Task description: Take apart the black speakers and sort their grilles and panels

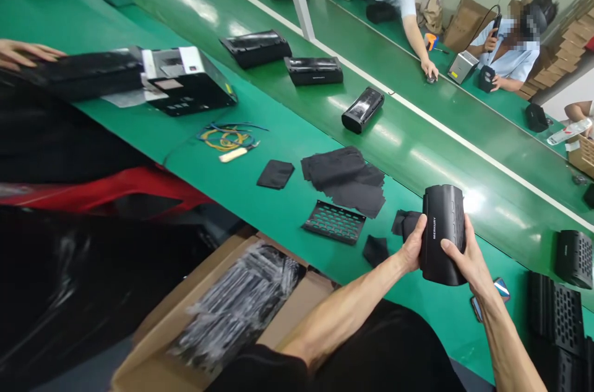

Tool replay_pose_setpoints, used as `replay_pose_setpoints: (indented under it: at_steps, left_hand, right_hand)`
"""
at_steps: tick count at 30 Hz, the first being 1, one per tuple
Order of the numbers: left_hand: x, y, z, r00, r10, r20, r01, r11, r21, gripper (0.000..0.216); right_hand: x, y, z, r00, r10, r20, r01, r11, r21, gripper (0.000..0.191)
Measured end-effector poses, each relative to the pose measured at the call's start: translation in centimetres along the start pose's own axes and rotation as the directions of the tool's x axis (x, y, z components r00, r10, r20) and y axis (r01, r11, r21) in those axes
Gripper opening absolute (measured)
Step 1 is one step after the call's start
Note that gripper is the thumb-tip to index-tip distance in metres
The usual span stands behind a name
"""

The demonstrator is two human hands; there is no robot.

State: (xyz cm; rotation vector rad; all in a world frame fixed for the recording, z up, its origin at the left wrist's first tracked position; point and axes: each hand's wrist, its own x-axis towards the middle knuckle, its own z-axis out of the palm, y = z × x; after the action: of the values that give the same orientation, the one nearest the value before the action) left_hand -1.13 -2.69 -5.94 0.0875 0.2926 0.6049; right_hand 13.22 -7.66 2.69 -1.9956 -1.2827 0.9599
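Observation:
I hold a black curved plastic casing marked MERCURY upright over the green bench. My left hand grips its left side with the thumb on the front. Wrapped round its lower right side is my right hand. Just left of my hands lie small black fabric pieces, a perforated black grille panel and a pile of black fabric sheets.
An open cardboard box of bagged black parts sits below the bench edge. Coloured wires lie further left. Black casings ride the conveyor belt. Stacked grilles stand at right. Other people work across the belt, and another person's hand rests at far left.

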Motion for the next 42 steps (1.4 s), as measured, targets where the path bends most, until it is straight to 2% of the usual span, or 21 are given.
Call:
replay_pose_setpoints:
  at_steps: [4,8,11,13,16,18,20,22,24,25,27,30,32,35,37,40,42]
  left_hand:
    - [0.2,-0.5,-0.2,1.000,0.000,-0.003,0.000,1.000,-0.002,0.089]
    - [0.6,-1.4,-0.3,0.999,0.005,-0.032,-0.006,1.000,-0.020,0.087]
    - [1.0,-1.8,-0.1,0.997,0.031,-0.064,-0.034,0.998,-0.044,0.086]
    - [1.2,-1.9,0.3,0.985,0.098,-0.143,-0.103,0.994,-0.030,0.080]
    - [1.7,-2.4,1.1,0.924,0.256,-0.284,-0.256,0.966,0.039,0.072]
    - [2.0,-2.6,1.5,0.882,0.338,-0.328,-0.328,0.941,0.087,0.074]
    - [1.9,-2.0,1.6,0.878,0.342,-0.336,-0.312,0.939,0.143,0.080]
    - [1.4,0.0,1.3,0.905,0.276,-0.324,-0.208,0.951,0.228,0.085]
    - [0.7,3.2,0.7,0.926,0.242,-0.289,-0.122,0.918,0.378,0.093]
    - [0.4,5.1,0.5,0.923,0.288,-0.256,-0.135,0.864,0.485,0.101]
    - [-0.1,8.6,0.2,0.957,0.267,-0.115,-0.121,0.724,0.679,0.118]
    - [-0.7,11.6,0.5,0.995,0.077,0.056,-0.091,0.572,0.815,0.106]
    - [-1.1,11.7,0.8,0.995,0.051,0.084,-0.098,0.545,0.833,0.093]
    - [-2.0,10.4,0.8,0.985,0.164,0.050,-0.137,0.578,0.804,0.084]
    - [-2.6,9.2,0.5,0.975,0.221,0.011,-0.157,0.656,0.739,0.084]
    - [-2.8,6.4,0.5,0.962,0.268,-0.044,-0.215,0.849,0.482,0.083]
    - [-2.6,3.9,0.8,0.974,0.218,-0.053,-0.196,0.942,0.272,0.079]
  right_hand:
    - [-0.1,0.8,-0.3,0.997,0.038,0.071,-0.037,0.999,-0.008,0.114]
    - [-0.2,1.6,-0.7,1.000,0.013,0.001,-0.013,0.998,-0.054,0.109]
    - [-1.8,2.2,-0.6,0.998,0.008,-0.057,-0.011,0.999,-0.048,0.104]
    - [-3.6,2.7,0.3,0.991,-0.011,-0.134,0.006,0.999,-0.033,0.107]
    - [-6.0,3.3,2.9,0.947,-0.082,-0.310,0.064,0.996,-0.067,0.117]
    - [-6.5,3.4,4.3,0.886,-0.095,-0.453,0.074,0.995,-0.064,0.112]
    - [-6.3,3.4,4.4,0.846,-0.063,-0.529,0.067,0.998,-0.012,0.101]
    - [-6.0,3.7,3.2,0.868,-0.011,-0.497,0.046,0.997,0.057,0.093]
    - [-6.3,4.3,1.3,0.915,0.046,-0.400,0.013,0.989,0.144,0.091]
    - [-6.6,4.7,0.5,0.936,0.069,-0.346,-0.001,0.981,0.193,0.090]
    - [-7.2,5.3,-0.7,0.968,0.086,-0.236,-0.018,0.961,0.277,0.089]
    - [-7.7,5.8,-1.1,0.988,0.081,-0.131,-0.032,0.940,0.341,0.089]
    - [-7.6,5.7,-1.3,0.994,0.080,-0.080,-0.047,0.935,0.351,0.090]
    - [-7.4,5.8,-2.6,0.996,0.075,-0.041,-0.058,0.945,0.322,0.089]
    - [-7.6,6.1,-3.4,0.997,0.050,-0.066,-0.024,0.937,0.348,0.095]
    - [-8.0,6.4,-2.4,0.989,0.021,-0.145,0.044,0.900,0.434,0.119]
    - [-7.8,6.0,-0.4,0.983,0.014,-0.181,0.057,0.924,0.377,0.127]
